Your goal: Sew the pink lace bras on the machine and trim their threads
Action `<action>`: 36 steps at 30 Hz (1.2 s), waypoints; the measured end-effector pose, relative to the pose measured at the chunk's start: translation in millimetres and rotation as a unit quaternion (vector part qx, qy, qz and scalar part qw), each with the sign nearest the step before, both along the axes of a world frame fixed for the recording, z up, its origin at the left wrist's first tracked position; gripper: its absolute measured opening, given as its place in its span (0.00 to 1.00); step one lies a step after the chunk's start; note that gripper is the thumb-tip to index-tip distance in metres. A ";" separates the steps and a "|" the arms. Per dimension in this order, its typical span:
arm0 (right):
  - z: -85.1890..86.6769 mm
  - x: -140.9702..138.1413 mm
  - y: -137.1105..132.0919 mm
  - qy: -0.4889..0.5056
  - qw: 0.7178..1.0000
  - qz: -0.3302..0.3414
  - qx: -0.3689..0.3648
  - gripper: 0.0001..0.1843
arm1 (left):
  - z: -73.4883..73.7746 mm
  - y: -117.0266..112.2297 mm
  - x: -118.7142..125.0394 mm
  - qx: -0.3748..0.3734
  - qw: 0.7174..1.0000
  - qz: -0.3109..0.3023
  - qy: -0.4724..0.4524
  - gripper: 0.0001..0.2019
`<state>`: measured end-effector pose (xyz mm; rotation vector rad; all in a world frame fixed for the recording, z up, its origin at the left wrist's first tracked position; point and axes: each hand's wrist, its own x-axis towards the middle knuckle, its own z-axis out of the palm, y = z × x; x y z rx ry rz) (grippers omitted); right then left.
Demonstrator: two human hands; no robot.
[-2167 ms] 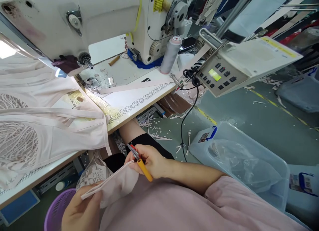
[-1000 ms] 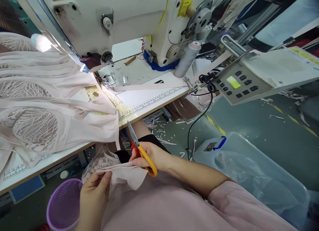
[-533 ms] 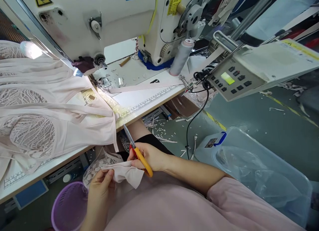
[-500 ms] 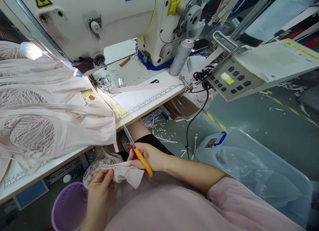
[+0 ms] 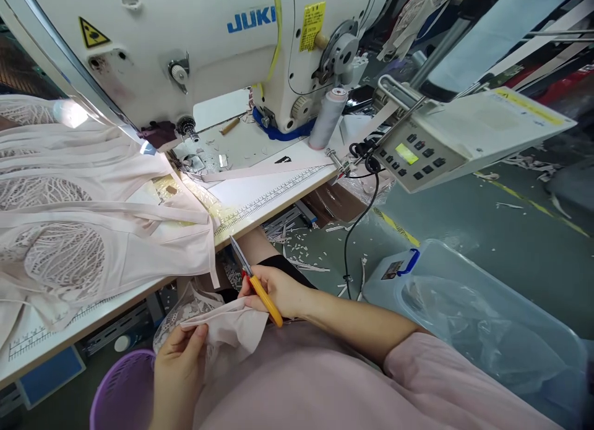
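Observation:
Over my lap, my left hand [image 5: 185, 349] pinches the edge of a pale pink fabric piece with lace [image 5: 232, 325] between thumb and fingers. The fabric stretches across to my right hand [image 5: 273, 291], whose fingertips grip its other end. Tucked in that same right hand is a pair of scissors [image 5: 260, 288] with orange and red handles, blades pointing up and away toward the table edge. The lace part [image 5: 188, 309] hangs behind my left hand. More pale pink bras [image 5: 158, 250] with lace cups lie layered on the table to the left.
A white JUKI sewing machine [image 5: 199, 46] stands on the ruler-marked table [image 5: 273, 192]. A grey thread cone [image 5: 327, 117] and a control panel [image 5: 413, 154] are right of it. Below sit a purple basket [image 5: 123, 387] and a clear plastic bin [image 5: 468, 312]; a black cable [image 5: 355, 232] hangs between.
My left hand has moved slightly left and down, drawing the fabric wider between my hands. The right hand keeps its hold on scissors and fabric. The camera view has shifted a little.

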<state>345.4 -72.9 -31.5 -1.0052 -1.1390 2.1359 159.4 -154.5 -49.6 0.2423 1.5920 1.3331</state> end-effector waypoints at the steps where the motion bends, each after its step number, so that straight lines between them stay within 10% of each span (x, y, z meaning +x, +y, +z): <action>1: -0.2 0.5 0.7 -0.001 1.000 -0.003 0.002 0.28 | 0.6 -0.6 -0.4 0.003 1.000 -0.003 0.003 0.20; 22: -20.3 5.0 -13.2 -0.064 0.980 -0.077 0.170 0.23 | 3.9 -24.1 -10.3 0.000 0.980 -0.071 0.186 0.19; 27: -17.2 4.7 -13.8 -0.065 0.980 -0.070 0.172 0.21 | 2.3 -21.5 -17.6 -0.011 0.988 -0.107 0.108 0.18; 31: -8.7 6.4 -10.8 -0.080 0.969 -0.034 0.233 0.13 | 23.3 -9.3 -38.0 0.006 0.980 -0.190 0.064 0.25; 36: 3.9 3.2 -8.0 -0.075 0.941 0.038 0.327 0.12 | 61.3 10.0 -34.3 0.046 0.904 -0.338 0.259 0.26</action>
